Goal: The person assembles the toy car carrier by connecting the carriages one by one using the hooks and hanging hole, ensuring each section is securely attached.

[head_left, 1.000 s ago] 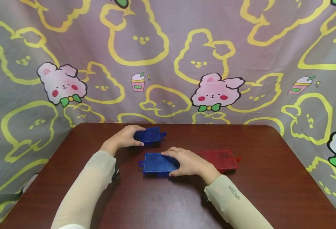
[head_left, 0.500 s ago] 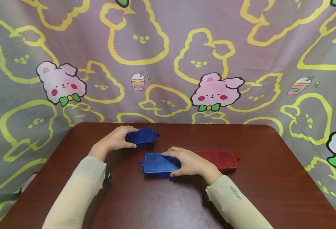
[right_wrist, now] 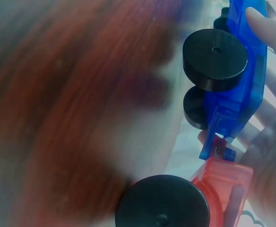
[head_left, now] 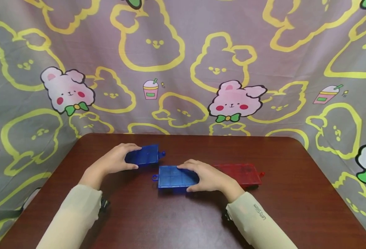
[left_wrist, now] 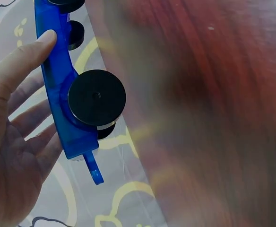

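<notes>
My left hand (head_left: pixel 115 160) grips a small blue toy wagon (head_left: pixel 146 155), thumb on the near side and fingers on the far side. Black wheels and a link at its end show in the left wrist view. Nearer to me, my right hand (head_left: pixel 206 175) holds a second blue toy wagon (head_left: pixel 170 176) across its top, thumb (right_wrist: pixel 265 28) on its side. That wagon has a ring at its left end. Its right end is hooked to a red toy wagon (head_left: pixel 240 174), as the right wrist view shows. The left-hand wagon stands apart, behind and left of the ring.
The wagons are at a brown wooden table (head_left: pixel 183 221) with rounded far corners. A patterned curtain (head_left: pixel 183 69) hangs right behind its far edge.
My left hand has moved left and then toward me, carrying its blue wagon along and turning it slightly. The right hand and its linked wagons have stayed almost in place.
</notes>
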`<control>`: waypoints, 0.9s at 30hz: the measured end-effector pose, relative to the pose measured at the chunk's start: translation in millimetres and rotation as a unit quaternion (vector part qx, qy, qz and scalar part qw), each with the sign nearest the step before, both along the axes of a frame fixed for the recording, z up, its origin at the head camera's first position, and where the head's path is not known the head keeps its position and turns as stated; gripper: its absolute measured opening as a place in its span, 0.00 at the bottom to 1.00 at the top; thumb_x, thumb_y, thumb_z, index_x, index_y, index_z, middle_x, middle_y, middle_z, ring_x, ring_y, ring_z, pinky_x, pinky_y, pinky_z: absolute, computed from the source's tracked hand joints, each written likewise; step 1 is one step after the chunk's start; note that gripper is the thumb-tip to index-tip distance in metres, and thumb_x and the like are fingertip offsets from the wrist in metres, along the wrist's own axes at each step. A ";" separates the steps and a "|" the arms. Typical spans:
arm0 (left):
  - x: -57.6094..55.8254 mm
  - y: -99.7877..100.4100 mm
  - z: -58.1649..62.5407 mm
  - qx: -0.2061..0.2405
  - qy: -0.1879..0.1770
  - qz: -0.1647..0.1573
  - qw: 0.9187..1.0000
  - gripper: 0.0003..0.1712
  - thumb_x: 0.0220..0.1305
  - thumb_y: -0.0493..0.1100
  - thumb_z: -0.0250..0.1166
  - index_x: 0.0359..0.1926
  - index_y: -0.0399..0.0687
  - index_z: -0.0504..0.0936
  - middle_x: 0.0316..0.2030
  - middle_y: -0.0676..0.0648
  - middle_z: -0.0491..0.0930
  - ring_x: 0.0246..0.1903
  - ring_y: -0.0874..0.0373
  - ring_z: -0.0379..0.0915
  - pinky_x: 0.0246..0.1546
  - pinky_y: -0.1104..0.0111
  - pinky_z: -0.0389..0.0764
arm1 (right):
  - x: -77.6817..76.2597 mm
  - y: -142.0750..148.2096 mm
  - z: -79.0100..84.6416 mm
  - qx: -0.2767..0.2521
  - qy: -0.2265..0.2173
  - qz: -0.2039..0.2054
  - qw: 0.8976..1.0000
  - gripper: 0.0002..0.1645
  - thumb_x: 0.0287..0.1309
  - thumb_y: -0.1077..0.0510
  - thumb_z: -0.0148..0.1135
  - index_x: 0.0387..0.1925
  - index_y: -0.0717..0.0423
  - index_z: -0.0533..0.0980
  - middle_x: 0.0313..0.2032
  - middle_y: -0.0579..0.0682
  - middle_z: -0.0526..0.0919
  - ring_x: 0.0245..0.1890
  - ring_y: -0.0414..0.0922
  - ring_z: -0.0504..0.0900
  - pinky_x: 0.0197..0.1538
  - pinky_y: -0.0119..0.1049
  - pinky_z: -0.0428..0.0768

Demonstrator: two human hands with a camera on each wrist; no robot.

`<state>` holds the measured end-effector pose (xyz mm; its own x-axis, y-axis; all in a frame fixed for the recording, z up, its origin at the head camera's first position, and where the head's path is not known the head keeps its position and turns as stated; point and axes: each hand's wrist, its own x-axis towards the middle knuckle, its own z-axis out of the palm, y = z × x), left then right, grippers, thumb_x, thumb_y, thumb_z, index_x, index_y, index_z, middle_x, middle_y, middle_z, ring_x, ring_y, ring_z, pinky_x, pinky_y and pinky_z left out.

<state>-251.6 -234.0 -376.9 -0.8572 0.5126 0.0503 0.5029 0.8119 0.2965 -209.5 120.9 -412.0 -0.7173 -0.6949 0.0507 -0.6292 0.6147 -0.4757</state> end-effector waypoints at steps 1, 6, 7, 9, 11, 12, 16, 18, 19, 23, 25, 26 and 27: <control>1.7 -0.9 -0.3 -0.002 0.003 -0.003 1.000 0.38 0.54 0.48 0.76 0.64 0.40 0.76 0.64 0.31 0.72 0.63 0.32 0.68 0.62 0.40 0.69 | 0.2 0.7 -0.1 -0.003 -0.001 -0.001 1.000 0.44 0.50 0.46 0.74 0.69 0.41 0.69 0.64 0.48 0.73 0.63 0.45 0.72 0.66 0.48 0.73; 11.0 -6.6 -0.4 -0.007 0.007 -0.005 1.000 0.37 0.53 0.48 0.76 0.63 0.40 0.77 0.62 0.31 0.73 0.61 0.32 0.69 0.61 0.39 0.70 | 0.3 4.0 -1.6 -0.015 -0.002 -0.006 1.000 0.44 0.50 0.47 0.75 0.69 0.42 0.69 0.64 0.46 0.73 0.64 0.44 0.72 0.67 0.47 0.72; 13.3 -8.2 -0.7 -0.007 0.006 -0.003 1.000 0.37 0.53 0.48 0.76 0.63 0.40 0.77 0.62 0.31 0.74 0.61 0.32 0.69 0.60 0.39 0.70 | 0.2 4.3 -1.8 -0.016 -0.003 -0.007 1.000 0.44 0.50 0.47 0.75 0.69 0.42 0.69 0.64 0.46 0.73 0.64 0.44 0.72 0.67 0.46 0.72; 18.6 -11.5 -1.5 -0.008 0.000 0.001 1.000 0.38 0.53 0.48 0.76 0.64 0.40 0.76 0.63 0.31 0.73 0.61 0.32 0.69 0.60 0.39 0.71 | 0.3 4.8 -1.5 -0.019 -0.003 -0.006 1.000 0.44 0.50 0.46 0.75 0.69 0.42 0.69 0.64 0.47 0.73 0.64 0.44 0.72 0.66 0.46 0.73; 23.8 -14.7 -2.8 -0.010 -0.004 0.005 1.000 0.38 0.53 0.48 0.76 0.64 0.41 0.76 0.63 0.31 0.73 0.62 0.32 0.69 0.59 0.39 0.71 | 0.5 5.1 -1.1 -0.022 -0.002 -0.004 1.000 0.44 0.50 0.47 0.75 0.69 0.42 0.69 0.64 0.47 0.73 0.63 0.45 0.72 0.66 0.47 0.74; 26.1 -15.8 -3.1 -0.009 -0.003 0.004 1.000 0.38 0.53 0.48 0.76 0.64 0.41 0.76 0.63 0.31 0.73 0.61 0.32 0.69 0.59 0.39 0.71 | 0.6 5.3 -1.0 -0.022 -0.003 -0.004 1.000 0.44 0.50 0.47 0.75 0.69 0.42 0.69 0.64 0.48 0.73 0.63 0.45 0.72 0.66 0.47 0.74; 36.6 -20.8 -2.7 -0.005 0.006 0.005 1.000 0.37 0.52 0.48 0.77 0.63 0.41 0.77 0.62 0.32 0.74 0.61 0.32 0.69 0.58 0.39 0.72 | 0.8 5.1 -1.5 -0.022 -0.002 -0.007 1.000 0.44 0.50 0.47 0.75 0.69 0.42 0.69 0.64 0.48 0.73 0.64 0.46 0.72 0.67 0.47 0.73; 42.3 -22.6 -1.9 -0.004 0.007 0.012 1.000 0.38 0.52 0.47 0.77 0.63 0.42 0.77 0.62 0.32 0.74 0.61 0.32 0.69 0.58 0.39 0.72 | 0.8 5.1 -1.9 -0.024 -0.001 -0.008 1.000 0.45 0.50 0.46 0.75 0.69 0.42 0.69 0.65 0.48 0.73 0.65 0.46 0.72 0.67 0.48 0.73; 45.1 -23.5 -1.8 -0.005 0.005 0.016 1.000 0.38 0.52 0.48 0.77 0.63 0.42 0.77 0.62 0.33 0.74 0.61 0.32 0.69 0.58 0.39 0.72 | 0.9 5.0 -2.0 -0.025 0.001 -0.008 1.000 0.45 0.50 0.46 0.75 0.69 0.43 0.69 0.65 0.48 0.72 0.65 0.47 0.72 0.67 0.48 0.73; 54.9 -25.1 -2.3 -0.008 -0.008 0.024 1.000 0.39 0.51 0.48 0.77 0.64 0.44 0.76 0.63 0.33 0.73 0.61 0.32 0.68 0.57 0.39 0.74 | 0.6 4.6 -2.6 -0.034 0.005 -0.004 0.999 0.44 0.49 0.47 0.76 0.69 0.44 0.69 0.64 0.50 0.73 0.64 0.48 0.72 0.66 0.50 0.73; 58.0 -25.1 -2.9 -0.008 -0.012 0.024 1.000 0.39 0.51 0.48 0.77 0.64 0.44 0.76 0.63 0.33 0.73 0.61 0.33 0.69 0.56 0.40 0.74 | 0.4 4.3 -2.5 -0.034 0.002 -0.005 0.999 0.44 0.49 0.48 0.76 0.69 0.44 0.69 0.64 0.49 0.73 0.64 0.48 0.72 0.67 0.49 0.73; 59.3 -25.1 -3.1 -0.007 -0.012 0.024 1.000 0.39 0.51 0.48 0.77 0.64 0.44 0.76 0.63 0.33 0.73 0.61 0.33 0.69 0.56 0.40 0.75 | 0.4 4.2 -2.6 -0.034 0.001 -0.005 0.999 0.44 0.49 0.48 0.76 0.69 0.44 0.69 0.64 0.49 0.73 0.64 0.48 0.72 0.67 0.49 0.73; 60.3 -25.4 -3.5 -0.007 -0.013 0.024 1.000 0.39 0.51 0.48 0.78 0.64 0.44 0.77 0.63 0.33 0.73 0.61 0.33 0.69 0.56 0.40 0.75 | 0.5 4.0 -2.4 -0.033 -0.001 -0.006 0.999 0.44 0.49 0.48 0.76 0.69 0.44 0.69 0.64 0.49 0.73 0.65 0.47 0.72 0.67 0.49 0.72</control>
<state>-191.4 -259.4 -380.4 -0.8820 0.4708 0.0208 0.4551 0.8395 0.2968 -209.1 125.0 -414.3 -0.7261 -0.6810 0.0954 -0.6210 0.5898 -0.5162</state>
